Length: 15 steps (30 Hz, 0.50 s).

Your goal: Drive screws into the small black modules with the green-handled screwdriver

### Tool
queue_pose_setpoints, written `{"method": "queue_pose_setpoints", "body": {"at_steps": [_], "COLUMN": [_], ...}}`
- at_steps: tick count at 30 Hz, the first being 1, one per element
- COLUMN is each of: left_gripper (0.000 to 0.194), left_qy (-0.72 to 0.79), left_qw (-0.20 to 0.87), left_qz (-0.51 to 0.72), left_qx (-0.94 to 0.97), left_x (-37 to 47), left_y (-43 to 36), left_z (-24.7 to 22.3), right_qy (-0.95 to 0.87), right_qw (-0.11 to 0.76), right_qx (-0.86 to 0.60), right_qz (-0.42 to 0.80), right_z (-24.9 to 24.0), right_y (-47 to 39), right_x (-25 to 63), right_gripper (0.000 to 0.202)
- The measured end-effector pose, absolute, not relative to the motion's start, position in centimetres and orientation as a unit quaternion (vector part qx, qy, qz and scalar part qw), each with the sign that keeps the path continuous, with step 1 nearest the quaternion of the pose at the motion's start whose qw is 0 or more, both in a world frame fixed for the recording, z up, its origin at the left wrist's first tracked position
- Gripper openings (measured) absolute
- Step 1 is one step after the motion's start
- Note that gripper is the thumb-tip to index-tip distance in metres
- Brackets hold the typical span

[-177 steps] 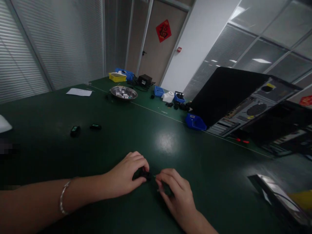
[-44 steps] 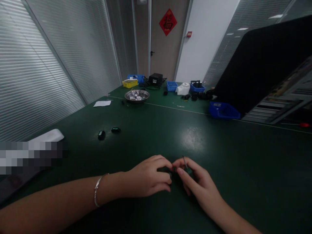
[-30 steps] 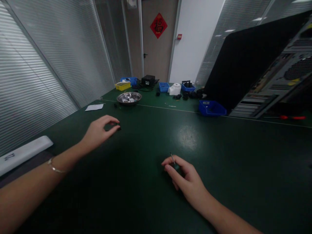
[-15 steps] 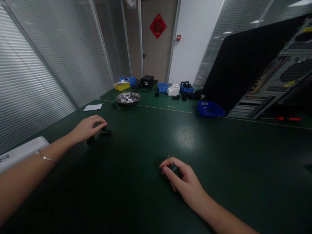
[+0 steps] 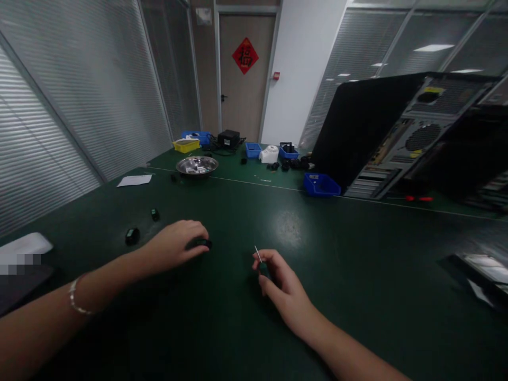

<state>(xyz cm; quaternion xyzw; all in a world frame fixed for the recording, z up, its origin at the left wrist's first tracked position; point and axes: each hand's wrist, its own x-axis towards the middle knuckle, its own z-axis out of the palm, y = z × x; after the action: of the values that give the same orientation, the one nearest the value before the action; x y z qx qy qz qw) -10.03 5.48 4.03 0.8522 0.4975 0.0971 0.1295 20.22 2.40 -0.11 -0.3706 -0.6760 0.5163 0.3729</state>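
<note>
My left hand [image 5: 178, 243], left of centre, is closed around a small dark rounded piece [image 5: 200, 243] just above the green table [image 5: 222, 328]. The fingers hide most of that piece, so its kind does not show. Behind this hand lie two small black pieces with greenish faces, one [image 5: 132, 236] near the forearm and one [image 5: 154, 214] farther back. My right hand [image 5: 288, 291] grips a small screwdriver [image 5: 264, 270] with a dark green handle, its thin metal shaft pointing up and away. A gap of bare table separates the two hands.
A metal bowl [image 5: 197, 166] with small parts, a paper sheet [image 5: 135, 180] and a blue bin [image 5: 321, 185] stand farther back. A computer case [image 5: 397, 143] leans at the right. A flat device [image 5: 482, 270] lies at the right edge, a white object [image 5: 27, 243] at the left.
My left hand has come right and nearer with the dark piece, away from the other two black pieces. My right hand keeps the screwdriver. The view has shifted.
</note>
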Motion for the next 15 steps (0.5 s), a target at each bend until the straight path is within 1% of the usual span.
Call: {"method": "queue_pose_setpoints", "body": {"at_steps": [3, 7, 12, 15], "left_gripper": [0.015, 0.016, 0.018, 0.028], "left_qy": [0.445, 0.401, 0.395, 0.397], "left_qw": [0.182, 0.222, 0.254, 0.272], "left_qz": [0.099, 0.111, 0.139, 0.161], "left_qx": [0.871, 0.882, 0.872, 0.862], "left_x": [-4.2, 0.5, 2.1, 1.9], "left_y": [3.3, 1.3, 0.4, 0.2], "left_z": [4.3, 4.0, 2.2, 1.4], "right_qy": [-0.679, -0.693, -0.725, -0.746], "right_qw": [0.390, 0.379, 0.334, 0.317], "right_qx": [-0.383, -0.407, -0.426, -0.422], "right_qz": [0.490, 0.458, 0.427, 0.405], "right_z": [0.4, 1.3, 1.6, 1.3], "right_y": [2.2, 1.1, -1.0, -1.5], "right_x": [20.7, 22.9, 26.3, 27.2], "right_gripper": [0.030, 0.033, 0.037, 0.031]}}
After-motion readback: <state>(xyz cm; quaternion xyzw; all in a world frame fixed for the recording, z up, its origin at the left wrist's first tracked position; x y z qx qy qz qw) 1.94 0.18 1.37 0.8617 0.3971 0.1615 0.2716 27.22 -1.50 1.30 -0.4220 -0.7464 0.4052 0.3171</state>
